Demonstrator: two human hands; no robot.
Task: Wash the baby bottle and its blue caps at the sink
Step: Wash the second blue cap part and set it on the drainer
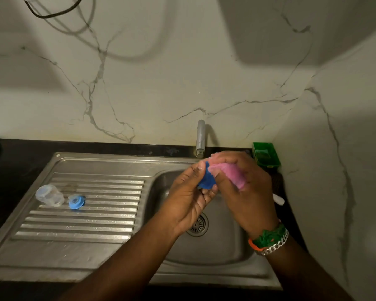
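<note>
Over the steel sink basin (217, 246), my left hand (189, 200) holds a dark blue cap (207, 181) between thumb and fingers. My right hand (245, 192) grips a pink scrubber (234, 174) and presses it against the cap's right side. On the ribbed drainboard (91, 216) at the left lies the clear baby bottle (49, 195) on its side. Just to its right rests a light blue ring cap (76, 202).
A grey tap (200, 137) stands behind the basin; I see no water running. A green soap tray (266, 154) sits in the back right corner. A white object (278, 199) lies on the dark counter right of the sink. The drain strainer (199, 224) is below my hands.
</note>
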